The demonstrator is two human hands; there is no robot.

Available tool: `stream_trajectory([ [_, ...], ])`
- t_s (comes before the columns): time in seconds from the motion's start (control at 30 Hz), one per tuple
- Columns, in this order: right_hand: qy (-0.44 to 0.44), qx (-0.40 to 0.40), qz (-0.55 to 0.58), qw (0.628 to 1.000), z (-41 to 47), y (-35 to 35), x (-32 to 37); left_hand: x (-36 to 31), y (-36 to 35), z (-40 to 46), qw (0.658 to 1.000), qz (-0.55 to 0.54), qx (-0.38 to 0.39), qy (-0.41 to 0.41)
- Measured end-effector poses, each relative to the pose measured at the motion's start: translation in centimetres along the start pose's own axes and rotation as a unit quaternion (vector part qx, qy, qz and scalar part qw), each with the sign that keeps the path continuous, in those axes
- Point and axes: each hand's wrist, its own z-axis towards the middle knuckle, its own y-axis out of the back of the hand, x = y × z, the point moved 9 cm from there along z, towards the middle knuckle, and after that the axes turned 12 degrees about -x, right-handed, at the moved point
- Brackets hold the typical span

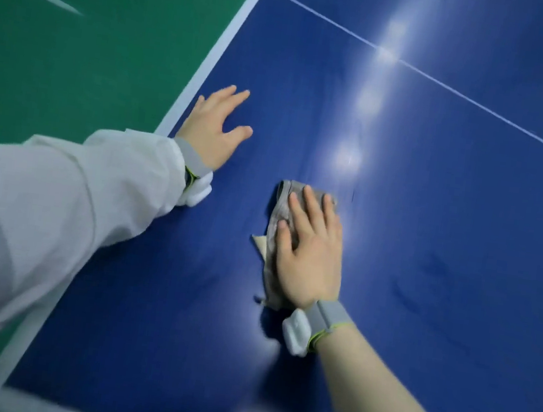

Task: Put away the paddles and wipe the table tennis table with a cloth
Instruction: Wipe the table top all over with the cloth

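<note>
Green sports floor [59,50] lies beside the blue table [452,212], whose white edge line [214,53] runs up the left side and whose thin centre line [451,87] crosses the far part. No paddles show in this view, so I judge that the first part of the task is probably finished and the wiping is the step in hand. The right hand [308,259] lies flat on a grey cloth [281,214], fingers straight and a little spread, pressing it to the table and not curled around it. The cloth is crumpled under the palm, near the middle of the view and well inside the edge line. The left hand [214,129] rests open on the table just beside the edge line, holding nothing, as a support. To wipe well, I think the palm should keep even pressure, the cloth should be spread wider, and the strokes should overlap, because faint dull smears [422,281] seem to remain to the right
</note>
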Motion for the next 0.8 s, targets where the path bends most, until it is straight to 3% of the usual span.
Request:
stream_trajectory([
  [0.07,-0.006,0.000,-0.009,1.000,-6.5,0.7,3.1,0.7,0.7,-3.3,0.999,0.024,0.026,0.008],
  [0.17,0.009,0.010,-0.019,1.000,-15.3,1.0,8.9,-0.3,1.0,-7.6,0.995,0.070,0.045,-0.055],
  [0.33,-0.002,-0.005,-0.019,1.000,-21.3,0.2,13.9,-0.5,0.5,-10.3,0.987,0.148,0.040,-0.055],
  [0.43,0.005,-0.026,-0.032,0.999,-20.3,0.6,12.4,-1.0,0.2,-10.3,0.979,0.195,0.025,-0.052],
  [0.57,-0.040,-0.062,-0.041,0.996,-15.0,1.5,5.4,-3.1,-1.3,-8.2,0.972,0.220,-0.005,-0.077],
  [0.8,-0.069,-0.035,-0.062,0.995,0.2,1.1,-4.3,-5.7,-6.8,-2.8,0.964,0.266,-0.021,-0.014],
])
